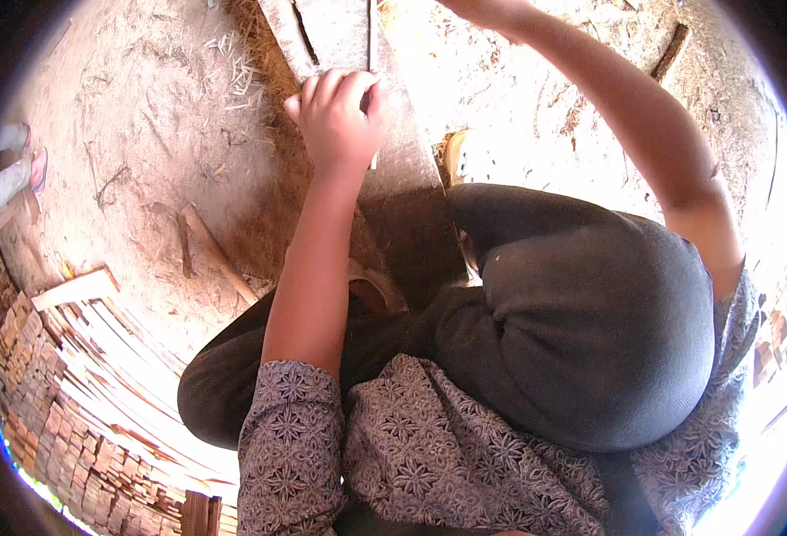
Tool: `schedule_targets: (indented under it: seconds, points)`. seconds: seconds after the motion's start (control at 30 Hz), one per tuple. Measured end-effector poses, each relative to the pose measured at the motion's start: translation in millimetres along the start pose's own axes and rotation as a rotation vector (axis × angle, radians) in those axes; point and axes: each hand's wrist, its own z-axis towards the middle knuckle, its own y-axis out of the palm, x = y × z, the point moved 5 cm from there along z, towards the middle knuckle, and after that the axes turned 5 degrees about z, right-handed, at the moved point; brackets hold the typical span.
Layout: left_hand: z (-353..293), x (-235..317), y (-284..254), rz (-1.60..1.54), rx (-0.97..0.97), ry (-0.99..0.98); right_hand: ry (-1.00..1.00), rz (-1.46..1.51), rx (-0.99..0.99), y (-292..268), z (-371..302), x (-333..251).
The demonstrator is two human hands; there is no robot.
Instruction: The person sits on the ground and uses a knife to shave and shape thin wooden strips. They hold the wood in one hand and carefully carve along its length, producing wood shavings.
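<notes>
A worn, pale plank [407, 134] runs away from between my legs toward the upper edge, with a dark slot in its far part. My left hand [340, 116] lies over it, fingers curled and thumb bent in, around a thin straight strip [373, 36]. That strip lies lengthwise along the plank, and its near end shows just below the hand. My right hand [487, 9] is at the top edge, to the right of the plank. Its fingers are cut off by the edge of the picture, so what it holds does not show.
My bent legs in dark trousers [590, 313] sit either side of the plank. Sticks [219, 255] lie on the dirt floor [161, 107] to the left. Stacked wood pieces [80, 447] fill the lower left. Another person's feet [37, 170] show at the far left. A short stick [670, 52] lies upper right.
</notes>
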Motion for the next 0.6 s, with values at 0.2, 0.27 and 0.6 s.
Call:
schedule_targets:
  seconds: [0.2,0.27,0.6]
  points:
    - [0,-15,-23,0.068,-0.035,0.032,-0.312,0.290,-0.160,49,-27,-44]
    - [2,-14,-23,0.077,-0.035,0.035,-0.266,0.237,-0.115,40,-19,-41]
    - [3,-15,-14,0.054,-0.001,0.016,-0.290,0.260,-0.172,49,-28,-66]
